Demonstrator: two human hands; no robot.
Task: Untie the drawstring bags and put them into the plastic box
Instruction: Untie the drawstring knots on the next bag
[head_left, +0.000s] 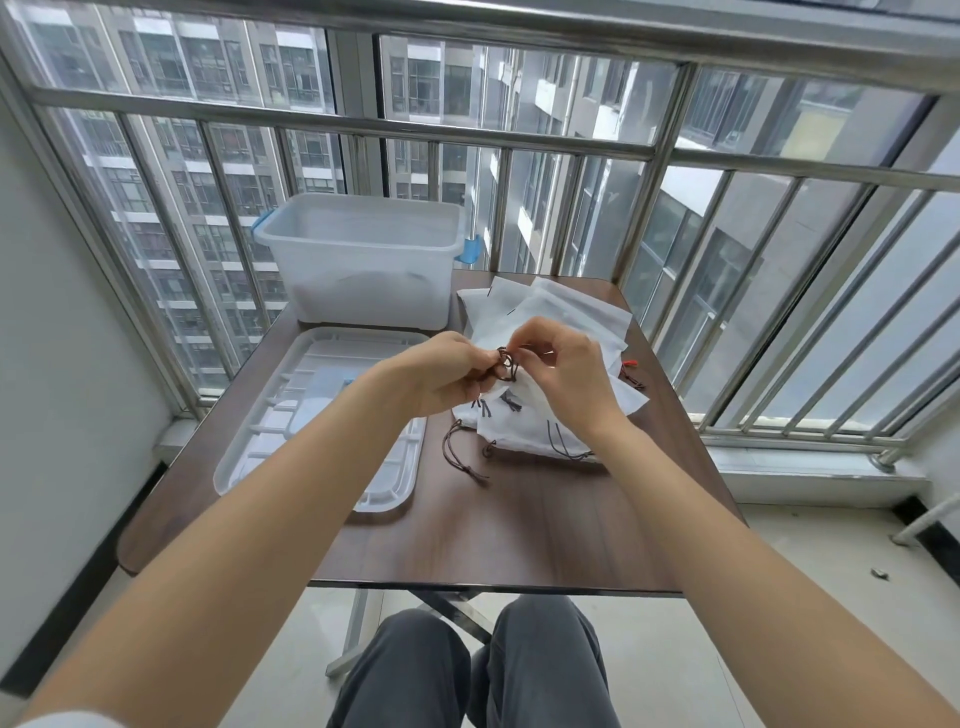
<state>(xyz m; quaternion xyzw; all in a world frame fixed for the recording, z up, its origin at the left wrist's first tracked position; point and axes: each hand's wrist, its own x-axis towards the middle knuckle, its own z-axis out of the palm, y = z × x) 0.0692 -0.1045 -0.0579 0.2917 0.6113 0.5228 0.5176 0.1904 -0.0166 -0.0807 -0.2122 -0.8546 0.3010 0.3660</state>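
A white drawstring bag (524, 395) hangs lifted above the table, its dark brown cord (506, 364) knotted at the top. My left hand (441, 376) pinches the cord from the left. My right hand (566, 371) pinches the same knot from the right, fingers curled on it. Below and behind them lies a pile of several white drawstring bags (566, 317) with brown and dark cords. The translucent plastic box (363, 265) with blue handles stands open at the table's far left.
The box's lid (317, 431) lies upside down on the brown table (519, 535), left of the pile. A loose brown cord end (460, 457) trails beside the bags. A metal railing (519, 145) and window run behind the table. My knees show under the near edge.
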